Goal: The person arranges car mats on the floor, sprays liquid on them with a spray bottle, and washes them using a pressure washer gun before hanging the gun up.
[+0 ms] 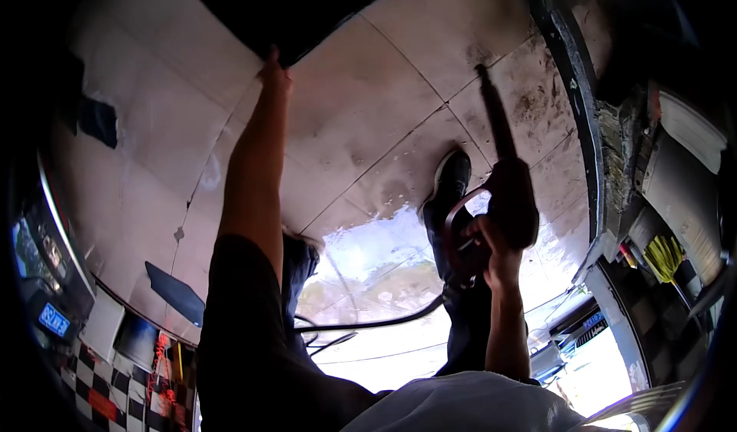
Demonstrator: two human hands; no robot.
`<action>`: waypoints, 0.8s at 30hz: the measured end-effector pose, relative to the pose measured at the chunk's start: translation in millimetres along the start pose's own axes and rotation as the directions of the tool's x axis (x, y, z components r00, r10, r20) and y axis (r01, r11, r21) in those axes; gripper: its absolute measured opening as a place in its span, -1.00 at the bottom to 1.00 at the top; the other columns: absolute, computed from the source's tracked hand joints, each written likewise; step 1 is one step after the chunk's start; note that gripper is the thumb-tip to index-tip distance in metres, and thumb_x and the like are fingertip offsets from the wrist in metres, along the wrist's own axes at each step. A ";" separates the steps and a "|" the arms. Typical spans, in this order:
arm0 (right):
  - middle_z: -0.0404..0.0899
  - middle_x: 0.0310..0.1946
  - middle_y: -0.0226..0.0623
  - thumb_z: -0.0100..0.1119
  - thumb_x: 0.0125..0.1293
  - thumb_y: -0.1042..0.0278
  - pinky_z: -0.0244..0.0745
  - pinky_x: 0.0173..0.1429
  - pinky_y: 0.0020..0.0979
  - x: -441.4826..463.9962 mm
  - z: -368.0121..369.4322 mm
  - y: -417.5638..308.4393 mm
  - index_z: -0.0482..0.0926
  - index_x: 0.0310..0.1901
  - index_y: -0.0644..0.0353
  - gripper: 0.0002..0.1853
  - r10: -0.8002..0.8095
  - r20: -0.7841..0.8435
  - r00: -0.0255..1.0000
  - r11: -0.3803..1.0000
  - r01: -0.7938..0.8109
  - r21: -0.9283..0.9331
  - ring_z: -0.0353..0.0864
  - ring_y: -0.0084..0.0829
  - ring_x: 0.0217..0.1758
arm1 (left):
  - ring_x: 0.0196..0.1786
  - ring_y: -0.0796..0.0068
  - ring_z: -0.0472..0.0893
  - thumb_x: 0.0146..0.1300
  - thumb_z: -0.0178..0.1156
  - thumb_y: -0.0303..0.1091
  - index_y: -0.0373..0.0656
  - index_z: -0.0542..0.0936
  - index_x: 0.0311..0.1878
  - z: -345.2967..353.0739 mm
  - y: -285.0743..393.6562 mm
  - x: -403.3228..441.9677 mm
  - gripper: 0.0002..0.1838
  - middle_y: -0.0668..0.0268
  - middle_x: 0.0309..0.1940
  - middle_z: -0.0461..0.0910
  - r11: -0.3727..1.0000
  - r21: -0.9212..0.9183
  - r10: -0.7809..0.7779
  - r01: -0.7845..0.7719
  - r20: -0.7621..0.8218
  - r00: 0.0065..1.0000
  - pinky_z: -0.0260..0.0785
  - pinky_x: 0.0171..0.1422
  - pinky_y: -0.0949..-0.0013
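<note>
While the left hand (276, 79) grips the corner of a dark mat (295, 6), the right hand (497, 252) is wrapped round a spray gun (513, 194) to the mat's right, lower in view.

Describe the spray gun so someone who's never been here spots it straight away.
Start from the tiled floor, then find the right hand, right of centre. It grips the dark spray gun, whose long thin barrel points away from the body. Unlike the flat black sheet at the left hand, it has a curved guard loop.
</note>
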State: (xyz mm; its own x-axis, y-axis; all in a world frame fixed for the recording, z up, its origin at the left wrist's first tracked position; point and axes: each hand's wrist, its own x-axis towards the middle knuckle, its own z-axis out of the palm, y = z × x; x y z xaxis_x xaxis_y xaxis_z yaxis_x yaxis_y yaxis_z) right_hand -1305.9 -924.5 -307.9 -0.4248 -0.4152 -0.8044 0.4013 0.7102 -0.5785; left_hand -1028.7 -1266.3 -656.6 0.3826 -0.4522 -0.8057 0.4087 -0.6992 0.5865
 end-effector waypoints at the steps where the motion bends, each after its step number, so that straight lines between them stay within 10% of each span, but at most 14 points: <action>1: 0.47 -0.54 -0.34 0.11 0.16 0.45 0.34 -0.29 -0.49 3.8 0.3 3.9 0.49 -0.37 0.26 -0.93 -0.015 -0.001 1.000 0.999 0.015 -0.047 0.47 -0.53 -0.43 | -0.57 0.51 0.31 0.01 0.35 -0.08 -0.21 0.38 -0.06 10.3 -6.4 5.3 -0.46 0.32 -0.53 0.36 1.000 0.000 0.023 -0.023 -0.074 0.997 0.35 -0.35 0.39; 2: 0.47 -0.54 -0.34 0.09 0.12 0.53 0.34 -0.34 -0.51 10.8 -0.6 9.3 0.47 -0.28 0.28 -0.88 -0.029 -0.014 0.999 1.000 0.030 0.009 0.45 -0.55 -0.47 | -0.62 0.54 0.28 0.04 0.32 -0.07 -0.18 0.40 -0.13 20.8 3.3 -10.8 -0.52 0.35 -0.56 0.37 0.999 0.032 -0.022 0.029 -0.218 0.976 0.26 -0.54 0.48; 3: 0.47 -0.54 -0.34 0.08 0.08 0.60 0.34 -0.40 -0.53 17.3 -0.1 14.2 0.44 -0.19 0.30 -0.79 -0.051 -0.023 0.998 0.997 0.053 0.064 0.44 -0.57 -0.51 | -0.67 0.57 0.25 0.13 0.22 -0.06 -0.13 0.41 -0.26 15.9 6.8 -9.0 -0.65 0.37 -0.59 0.36 0.984 -0.111 -0.127 0.138 0.099 0.987 -0.01 -0.68 0.54; 5: 0.46 -0.48 -0.32 0.05 0.06 0.71 0.38 -0.47 -0.55 16.1 -3.2 19.1 0.26 0.09 0.31 -0.50 -0.059 0.058 0.997 0.997 0.057 0.043 0.42 -0.58 -0.56 | -0.66 0.55 0.23 0.24 0.06 -0.10 -0.05 0.40 -0.25 19.9 27.3 -19.0 -0.77 0.38 -0.62 0.30 0.994 -0.039 -0.098 0.105 0.142 0.985 0.10 -0.62 0.49; 10: 0.42 -0.53 -0.43 0.11 0.12 0.62 0.37 -0.46 -0.57 -8.1 24.8 7.0 0.40 -0.04 0.24 -0.67 0.003 0.134 0.991 1.000 -0.006 0.024 0.40 -0.62 -0.55 | -0.55 0.38 0.36 0.28 -0.05 -0.07 -0.07 0.40 -0.16 85.3 193.5 -74.0 -0.72 0.33 -0.56 0.35 0.947 0.049 0.257 -0.319 0.481 0.838 0.29 -0.45 0.30; 12: 0.47 -0.44 -0.30 0.15 0.10 0.56 0.42 -0.37 -0.47 -29.5 49.0 11.6 0.39 -0.02 0.24 -0.64 -0.246 0.170 0.954 0.939 0.278 -0.204 0.49 -0.47 -0.41 | -0.16 0.38 0.41 0.24 0.07 -0.13 -0.02 0.48 -0.10 142.0 318.2 -71.2 -0.75 0.23 -0.28 0.46 0.952 -0.038 0.257 -0.305 0.640 0.724 0.44 -0.35 0.21; 14: 0.55 -0.31 -0.04 0.18 0.07 0.48 0.47 -0.26 -0.33 -47.4 75.7 5.1 0.37 0.02 0.21 -0.58 -0.450 0.281 0.848 0.779 0.527 -0.340 0.62 -0.18 -0.19 | -0.35 0.44 0.39 0.23 0.08 -0.15 -0.03 0.51 -0.22 155.0 400.4 -154.0 -0.80 0.28 -0.34 0.45 0.894 -0.059 0.384 -0.445 0.614 0.689 0.43 -0.48 0.35; 18: 0.53 -0.29 0.08 0.16 0.05 0.36 0.45 -0.17 -0.15 -45.2 118.0 -60.4 0.34 0.13 0.06 -0.47 -0.386 0.378 0.841 0.765 0.521 -0.379 0.54 0.04 -0.11 | -0.61 0.43 0.31 0.15 0.15 -0.18 -0.02 0.51 -0.22 155.2 509.3 -334.6 -0.81 0.34 -0.55 0.42 0.717 0.156 0.664 -0.680 0.145 0.734 0.44 -0.46 0.30; 20: 0.57 -0.36 -0.02 0.18 0.01 0.36 0.47 -0.30 -0.20 -10.9 122.2 -81.2 0.40 0.03 0.13 -0.53 -0.515 0.250 0.820 0.750 0.572 -0.333 0.61 -0.06 -0.26 | -0.62 0.40 0.33 0.13 0.14 -0.25 -0.14 0.50 -0.36 148.8 591.4 -372.0 -0.84 0.28 -0.55 0.40 0.686 0.058 0.679 -0.725 0.304 0.668 0.47 -0.38 0.19; 21: 0.57 -0.41 -0.07 0.21 -0.01 0.33 0.47 -0.36 -0.25 -4.4 116.8 -147.2 0.41 -0.01 0.17 -0.54 -0.174 0.180 0.968 0.887 0.234 -0.399 0.62 -0.14 -0.38 | -0.62 0.40 0.34 0.14 0.13 -0.26 -0.16 0.48 -0.40 151.4 610.8 -426.7 -0.84 0.28 -0.58 0.39 0.654 0.099 0.706 -0.750 0.277 0.652 0.46 -0.40 0.18; 24: 0.56 -0.41 -0.09 0.19 -0.04 0.37 0.47 -0.36 -0.25 5.4 86.2 -153.8 0.38 0.02 0.17 -0.50 -0.335 0.099 0.937 0.867 0.348 -0.357 0.60 -0.15 -0.40 | -0.62 0.40 0.35 0.11 0.14 -0.28 -0.19 0.48 -0.44 142.4 674.8 -504.5 -0.83 0.26 -0.59 0.40 0.572 0.208 0.700 -0.793 0.380 0.604 0.43 -0.42 0.19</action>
State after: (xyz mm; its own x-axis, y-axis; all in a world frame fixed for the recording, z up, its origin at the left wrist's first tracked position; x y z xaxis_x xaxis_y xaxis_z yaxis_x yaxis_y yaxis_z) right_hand -1299.9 -1084.9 -234.9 -0.4519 -0.6834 -0.5734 -0.0896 0.6742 -0.7331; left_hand -1063.9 -1588.8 133.9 0.2025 -0.9733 -0.1078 -0.2419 -0.1564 0.9576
